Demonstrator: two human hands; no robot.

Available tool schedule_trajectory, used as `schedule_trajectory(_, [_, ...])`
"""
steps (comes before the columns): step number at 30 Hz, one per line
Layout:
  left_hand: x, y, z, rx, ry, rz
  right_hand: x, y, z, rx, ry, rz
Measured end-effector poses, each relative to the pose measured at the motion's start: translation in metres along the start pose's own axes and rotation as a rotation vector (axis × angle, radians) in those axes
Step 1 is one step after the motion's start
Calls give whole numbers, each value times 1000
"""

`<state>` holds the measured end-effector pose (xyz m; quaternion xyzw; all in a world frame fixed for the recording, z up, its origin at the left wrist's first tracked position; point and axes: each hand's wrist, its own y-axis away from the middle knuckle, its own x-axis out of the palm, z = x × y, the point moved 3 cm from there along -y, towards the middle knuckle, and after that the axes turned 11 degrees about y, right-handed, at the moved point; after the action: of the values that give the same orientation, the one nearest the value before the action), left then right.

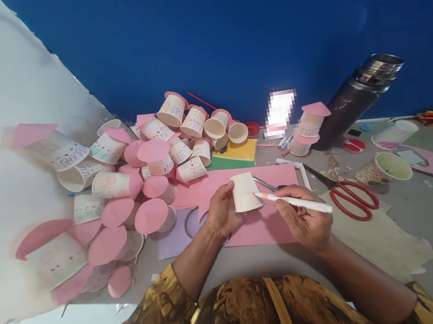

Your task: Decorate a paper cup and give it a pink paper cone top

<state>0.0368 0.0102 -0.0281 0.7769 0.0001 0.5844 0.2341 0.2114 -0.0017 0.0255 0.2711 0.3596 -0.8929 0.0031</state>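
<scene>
My left hand (pixel 224 211) is closed around the left side of a white paper cup (pixel 245 193), held upside down above pink paper sheets (pixel 271 230). Faint orange marks show on the cup's side. My right hand (pixel 307 219) grips a white marker (pixel 306 204), whose orange end meets the right part of the cup's wall. Just behind the cup, metal scissor-like blades (pixel 265 182) lie partly hidden on the pink paper. A purple sheet (pixel 171 241) with a grey ring (pixel 189 224) on it lies left of my left forearm.
Decorated paper cups with pink paper cones (pixel 152 153) are piled at the left. Red-handled scissors (pixel 353 200), a dark flask (pixel 349 101), a patterned cup (pixel 385 167) and two stacked decorated cups (pixel 311 121) stand or lie to the right. A blue wall (pixel 219 29) rises behind.
</scene>
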Motion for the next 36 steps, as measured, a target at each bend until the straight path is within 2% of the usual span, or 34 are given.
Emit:
schedule_trajectory(4, [2, 1, -2, -26, 27, 24, -3, 2, 0, -30, -6, -10])
schedule_trajectory(9, [-1, 0, 0, -15, 27, -4, -3, 3, -1, -15, -5, -38])
schedule_trajectory(24, [-6, -4, 3, -14, 12, -22, -2, -1, 1, -4, -10, 12])
schedule_trajectory(32, [-1, -1, -1, 0, -23, -3, -5, -2, 6, -66, -23, 65])
schedule_trajectory(36, [-1, -2, 0, -6, -8, -15, -4, -1, 4, -40, -32, 32])
